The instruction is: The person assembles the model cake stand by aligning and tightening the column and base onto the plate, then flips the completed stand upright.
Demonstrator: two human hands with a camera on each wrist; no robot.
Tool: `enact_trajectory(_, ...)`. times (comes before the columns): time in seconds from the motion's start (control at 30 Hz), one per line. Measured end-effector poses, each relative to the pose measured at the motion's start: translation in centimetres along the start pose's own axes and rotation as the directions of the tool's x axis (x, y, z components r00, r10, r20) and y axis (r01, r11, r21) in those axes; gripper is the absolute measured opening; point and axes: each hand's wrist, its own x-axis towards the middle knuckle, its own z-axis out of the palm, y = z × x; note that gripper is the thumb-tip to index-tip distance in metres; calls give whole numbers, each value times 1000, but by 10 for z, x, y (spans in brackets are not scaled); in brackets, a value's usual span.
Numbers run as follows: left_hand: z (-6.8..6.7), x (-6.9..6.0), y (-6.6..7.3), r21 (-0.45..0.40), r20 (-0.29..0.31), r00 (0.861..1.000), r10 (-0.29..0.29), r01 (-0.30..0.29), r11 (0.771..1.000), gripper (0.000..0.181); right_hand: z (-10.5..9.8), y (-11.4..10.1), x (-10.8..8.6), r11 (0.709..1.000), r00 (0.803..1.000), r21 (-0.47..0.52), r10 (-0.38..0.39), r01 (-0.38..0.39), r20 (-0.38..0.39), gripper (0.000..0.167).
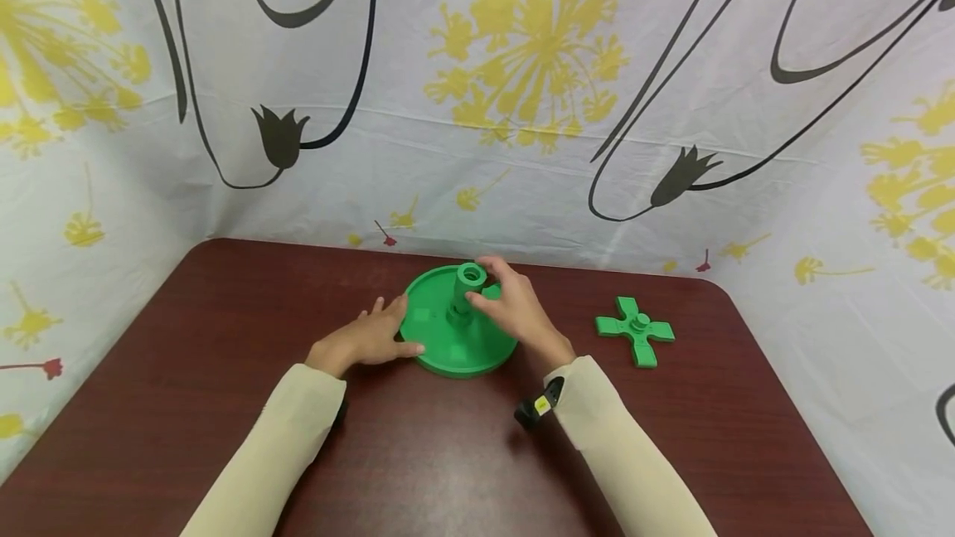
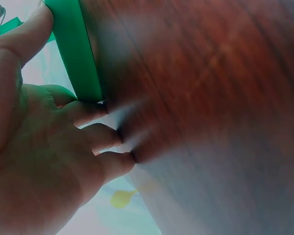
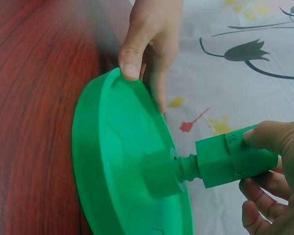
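Note:
A round green base (image 1: 477,350) with a raised rim and a central socket lies on the table. My left hand (image 1: 366,342) holds its left edge. In the right wrist view the left thumb (image 3: 131,68) sits on the rim, with fingers beyond the edge. A faceted green threaded post (image 3: 213,156) stands upright at the socket, some of its thread showing above it. My right hand (image 1: 515,305) grips the post's upper part between thumb and fingers. The post's hollow top end shows in the head view. How deep the thread sits is hidden.
To the right lies a green cross-shaped piece (image 1: 639,346) with a round stub at its middle. The dark red-brown table (image 1: 433,454) has rounded far corners. A white patterned cloth (image 1: 418,164) hangs behind the table and at both sides.

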Motion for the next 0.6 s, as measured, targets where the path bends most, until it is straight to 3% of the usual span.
enact_trajectory(0.2,-1,0,1,4,15,1000,-12,12,1000,95,6,-3,1,999,1000,-39,6,-6,13,54)
enact_trajectory(0.6,-1,1,0,-3,31,999,-19,19,1000,96,21,-4,-1,987,994,-120,101,-106,-49,56)
